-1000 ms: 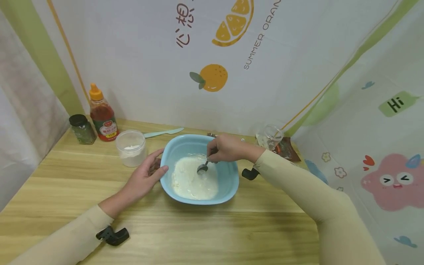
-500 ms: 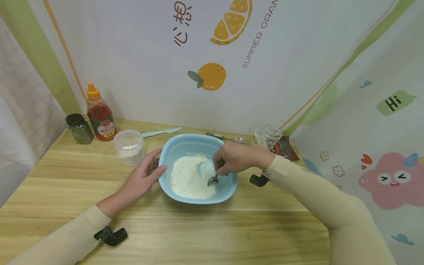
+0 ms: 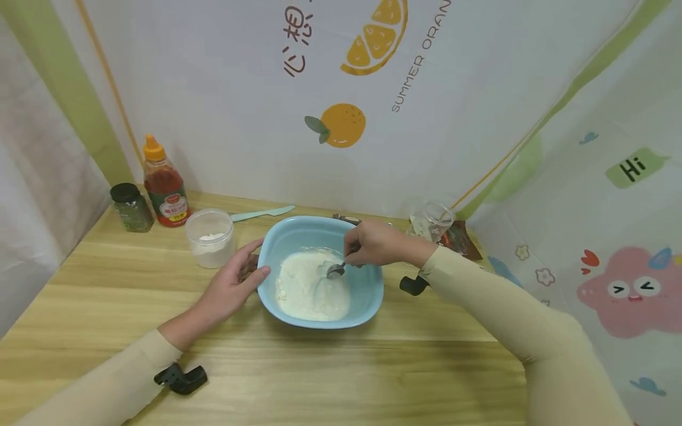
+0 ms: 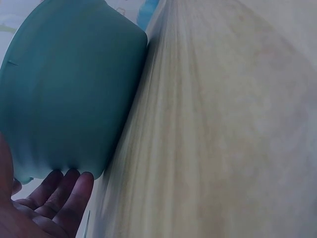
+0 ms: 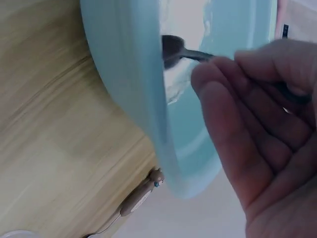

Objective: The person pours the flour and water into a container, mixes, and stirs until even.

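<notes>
Identifiable as home-style food-preparation corner by sauce bottle [image 3: 168, 198] at 10 o'clock from bowl [image 3: 298, 234], fruit-print sheet [image 3: 245, 118] at 12.

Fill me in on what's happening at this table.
Someone is working on a white, wet-looking mixture in a blue bowl. Their right hand pinches a dark spoon with its end at the mixture, while the left hand holds the bowl's side, thumb at the rim. Just beyond the left hand stands a clear tub of white stuff, with a red sauce bottle and a dark-lidded jar farther left.
</notes>
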### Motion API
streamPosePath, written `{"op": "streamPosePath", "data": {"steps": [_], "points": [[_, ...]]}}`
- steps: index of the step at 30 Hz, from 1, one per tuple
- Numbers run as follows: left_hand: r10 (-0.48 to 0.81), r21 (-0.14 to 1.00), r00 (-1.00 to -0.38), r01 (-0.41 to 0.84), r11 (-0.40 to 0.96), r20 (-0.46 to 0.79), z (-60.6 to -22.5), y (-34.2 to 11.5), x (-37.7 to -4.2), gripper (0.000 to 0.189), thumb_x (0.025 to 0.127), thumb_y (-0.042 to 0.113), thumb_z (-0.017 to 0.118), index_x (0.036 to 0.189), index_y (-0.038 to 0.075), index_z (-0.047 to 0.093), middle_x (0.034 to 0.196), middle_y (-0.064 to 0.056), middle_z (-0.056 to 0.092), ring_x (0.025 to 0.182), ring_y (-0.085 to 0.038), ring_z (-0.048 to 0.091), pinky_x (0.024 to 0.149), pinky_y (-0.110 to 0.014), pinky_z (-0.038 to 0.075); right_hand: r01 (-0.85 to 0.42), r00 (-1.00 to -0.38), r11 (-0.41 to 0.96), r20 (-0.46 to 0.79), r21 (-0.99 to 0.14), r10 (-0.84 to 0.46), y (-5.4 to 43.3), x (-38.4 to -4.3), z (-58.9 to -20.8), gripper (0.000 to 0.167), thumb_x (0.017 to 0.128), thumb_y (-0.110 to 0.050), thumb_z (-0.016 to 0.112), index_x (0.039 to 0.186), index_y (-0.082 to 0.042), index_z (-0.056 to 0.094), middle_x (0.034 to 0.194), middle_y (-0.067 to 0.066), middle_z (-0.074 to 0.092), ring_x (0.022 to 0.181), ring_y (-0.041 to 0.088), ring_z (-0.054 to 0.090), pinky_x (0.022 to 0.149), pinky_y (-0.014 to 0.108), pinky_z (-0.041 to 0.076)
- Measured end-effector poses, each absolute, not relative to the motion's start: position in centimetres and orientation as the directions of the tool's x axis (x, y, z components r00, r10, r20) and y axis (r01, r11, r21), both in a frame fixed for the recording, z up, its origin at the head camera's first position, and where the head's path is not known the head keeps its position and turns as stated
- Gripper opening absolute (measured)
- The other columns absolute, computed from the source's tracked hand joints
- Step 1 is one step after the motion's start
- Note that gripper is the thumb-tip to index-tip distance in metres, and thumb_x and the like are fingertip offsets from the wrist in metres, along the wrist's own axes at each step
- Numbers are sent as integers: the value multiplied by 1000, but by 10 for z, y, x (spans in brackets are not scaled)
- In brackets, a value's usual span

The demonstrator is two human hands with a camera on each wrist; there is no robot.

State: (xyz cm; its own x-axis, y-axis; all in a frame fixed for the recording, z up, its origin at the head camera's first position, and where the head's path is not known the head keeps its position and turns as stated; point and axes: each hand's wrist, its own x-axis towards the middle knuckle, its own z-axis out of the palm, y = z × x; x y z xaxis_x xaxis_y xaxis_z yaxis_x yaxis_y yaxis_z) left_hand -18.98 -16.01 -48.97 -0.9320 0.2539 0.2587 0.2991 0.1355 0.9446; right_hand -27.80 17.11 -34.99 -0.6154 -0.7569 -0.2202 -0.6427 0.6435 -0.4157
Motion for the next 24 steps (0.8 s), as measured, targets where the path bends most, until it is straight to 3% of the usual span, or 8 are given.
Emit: {"op": "streamPosePath", "data": {"steps": [7, 9, 13, 16, 22, 24], "points": [[256, 945, -933, 295, 141, 253, -488, -158, -190, 62, 117, 18, 61, 173, 9, 36, 133, -26, 69, 120, -39, 71, 91, -26, 64, -632, -469, 533, -269, -563, -841, 171, -264, -351, 11, 104, -12, 78, 95, -10, 83, 80, -11, 77, 74, 10, 74, 66, 29, 60], [258, 947, -933, 291, 138, 250, -489, -158, -190, 63, 117, 18, 61, 173, 8, 35, 135, -26, 69, 120, -40, 71, 91, -27, 64, -636, -485, 532, -247, -559, -839, 168, -264, -352, 11, 104, -12, 77, 94, -11, 82, 80, -11, 77, 73, 9, 73, 67, 28, 60], [260, 948, -934, 288, 137, 247, -490, -158, -190, 63, 117, 18, 60, 173, 8, 34, 136, -27, 68, 122, -41, 71, 91, -26, 64, -613, -601, 617, -216, -494, -770, 170, -271, -354, 15, 103, -10, 76, 90, -15, 80, 77, -10, 75, 70, 8, 71, 66, 28, 60], [264, 948, -933, 288, 135, 246, -489, -157, -189, 63, 117, 18, 60, 173, 7, 34, 137, -28, 68, 122, -42, 71, 91, -26, 64, -566, -639, 660, -243, -495, -730, 178, -273, -353, 15, 102, -9, 77, 89, -15, 80, 76, -9, 76, 69, 11, 73, 64, 29, 62], [260, 945, -931, 298, 137, 256, -488, -157, -190, 62, 117, 17, 60, 173, 7, 34, 138, -28, 68, 122, -42, 70, 90, -27, 65, -529, -521, 576, -297, -623, -800, 178, -270, -358, 11, 104, -10, 79, 93, -12, 82, 82, -6, 80, 76, 15, 77, 70, 33, 66], [255, 943, -931, 303, 136, 262, -489, -157, -189, 62, 117, 16, 60, 173, 6, 34, 137, -28, 68, 123, -43, 70, 91, -27, 64, -548, -512, 560, -280, -621, -812, 173, -270, -359, 10, 104, -12, 78, 94, -12, 82, 84, -4, 81, 77, 15, 77, 71, 33, 65]]}}
